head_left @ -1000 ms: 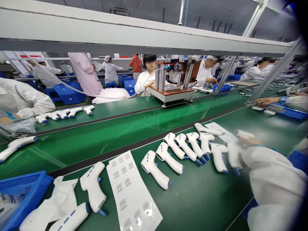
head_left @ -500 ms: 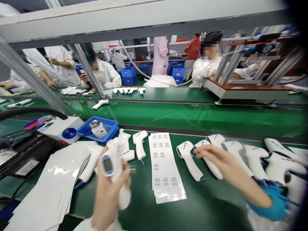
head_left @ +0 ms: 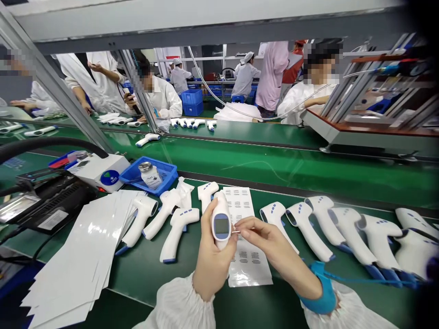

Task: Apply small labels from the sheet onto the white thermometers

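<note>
My left hand (head_left: 213, 265) is wrapped round a white and blue infrared thermometer (head_left: 221, 208), held up with its grey screen towards me. Close against its right side, my right hand (head_left: 270, 244) pinches a tiny thin piece (head_left: 236, 231) between thumb and fingertips; its kind is too small to make out. Beneath both hands lies a white sheet of printed labels (head_left: 249, 270), partly covered by them. To the right is a row of white thermometers (head_left: 310, 230). On the left, another thermometer (head_left: 176, 233) lies beside several more.
White sheets (head_left: 73, 256) are fanned out at the left. Behind them are a blue tray (head_left: 168, 176) holding a small metal-capped bottle (head_left: 149, 173) and a white box-shaped device (head_left: 99, 167). A green conveyor belt (head_left: 240, 157) runs across, with co-workers beyond. A metal beam (head_left: 206, 27) crosses overhead.
My left hand has carried the thermometer rightwards, in front of the label sheet. My right hand has moved left from the row of thermometers to meet it. The view has shifted slightly.
</note>
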Demonstrator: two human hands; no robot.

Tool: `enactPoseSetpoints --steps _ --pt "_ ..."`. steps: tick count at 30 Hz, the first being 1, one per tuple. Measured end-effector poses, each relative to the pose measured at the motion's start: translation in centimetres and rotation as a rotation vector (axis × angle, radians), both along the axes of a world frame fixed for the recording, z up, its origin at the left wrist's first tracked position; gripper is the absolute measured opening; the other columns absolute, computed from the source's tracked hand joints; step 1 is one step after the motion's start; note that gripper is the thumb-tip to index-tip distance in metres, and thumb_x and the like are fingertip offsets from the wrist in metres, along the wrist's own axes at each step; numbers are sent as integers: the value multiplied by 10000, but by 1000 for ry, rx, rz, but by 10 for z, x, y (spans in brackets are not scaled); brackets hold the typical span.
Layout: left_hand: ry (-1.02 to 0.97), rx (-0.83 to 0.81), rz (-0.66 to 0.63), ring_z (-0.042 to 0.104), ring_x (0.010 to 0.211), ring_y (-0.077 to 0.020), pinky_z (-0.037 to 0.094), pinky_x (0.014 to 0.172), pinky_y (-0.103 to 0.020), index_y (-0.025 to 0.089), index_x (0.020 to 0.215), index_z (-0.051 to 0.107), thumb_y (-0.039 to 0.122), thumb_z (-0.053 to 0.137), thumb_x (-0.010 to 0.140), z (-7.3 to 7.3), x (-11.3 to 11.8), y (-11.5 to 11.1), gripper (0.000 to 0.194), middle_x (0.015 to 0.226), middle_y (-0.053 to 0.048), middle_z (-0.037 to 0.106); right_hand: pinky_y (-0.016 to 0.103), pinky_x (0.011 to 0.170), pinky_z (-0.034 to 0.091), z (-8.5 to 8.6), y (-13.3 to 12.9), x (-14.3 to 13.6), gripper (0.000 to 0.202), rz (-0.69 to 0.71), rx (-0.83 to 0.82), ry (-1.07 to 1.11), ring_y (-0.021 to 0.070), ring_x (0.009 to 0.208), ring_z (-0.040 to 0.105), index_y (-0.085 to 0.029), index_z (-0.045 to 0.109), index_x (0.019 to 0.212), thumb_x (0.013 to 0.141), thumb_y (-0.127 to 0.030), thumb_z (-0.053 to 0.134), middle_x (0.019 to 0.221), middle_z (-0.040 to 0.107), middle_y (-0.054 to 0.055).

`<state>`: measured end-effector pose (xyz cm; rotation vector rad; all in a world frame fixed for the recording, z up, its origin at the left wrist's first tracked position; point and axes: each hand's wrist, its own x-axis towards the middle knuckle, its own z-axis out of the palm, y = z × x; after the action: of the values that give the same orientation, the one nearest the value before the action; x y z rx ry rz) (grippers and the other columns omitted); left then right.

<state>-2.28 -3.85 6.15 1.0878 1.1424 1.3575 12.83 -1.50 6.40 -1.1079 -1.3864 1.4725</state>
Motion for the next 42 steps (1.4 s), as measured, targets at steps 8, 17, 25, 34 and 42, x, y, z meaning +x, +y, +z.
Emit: enactPoseSetpoints --steps 8,17,25,34,42 --pt "-142 -264 -210 512 562 -119 457 430 -217 366 1475 209 261 630 837 1 4 6 771 867 -2 567 305 686 541 -9 5 6 206 -178 54 -18 164 694 638 -222 647 789 799 -420 703 757 658 8" --pt "-137 -183 -134 502 1263 -273 533 898 -340 294 1464 290 253 616 849 -46 24 23 697 1490 -86 394 293 529 531 -26 -6 -7 195 -170 15 -47 145 667 620 -229 676 778 795 -423 688 1113 581 73" --pt "-64 -178 -123 428 1352 -283 422 1080 -418 300 1462 318 303 626 856 -55 29 23 680 1497 -80 403 413 967 435 -40 18 -15 73 -374 244 -216 234 1097 540 -244 681 762 824 -278 663 1068 566 56" --pt "-55 -236 -146 493 1295 -286 490 1004 -401 297 1485 287 321 617 864 -51 26 23 703 1509 -82 393 379 906 471 -41 25 -23 65 -381 237 -149 207 996 594 -236 652 787 849 -255 640 983 634 39" --pt "-80 -245 -157 527 1247 -281 522 943 -368 330 1479 279 315 620 863 -50 26 22 704 1553 -53 324 355 888 480 -40 27 -25 70 -407 262 -141 188 953 608 -233 646 788 854 -217 630 933 640 30"
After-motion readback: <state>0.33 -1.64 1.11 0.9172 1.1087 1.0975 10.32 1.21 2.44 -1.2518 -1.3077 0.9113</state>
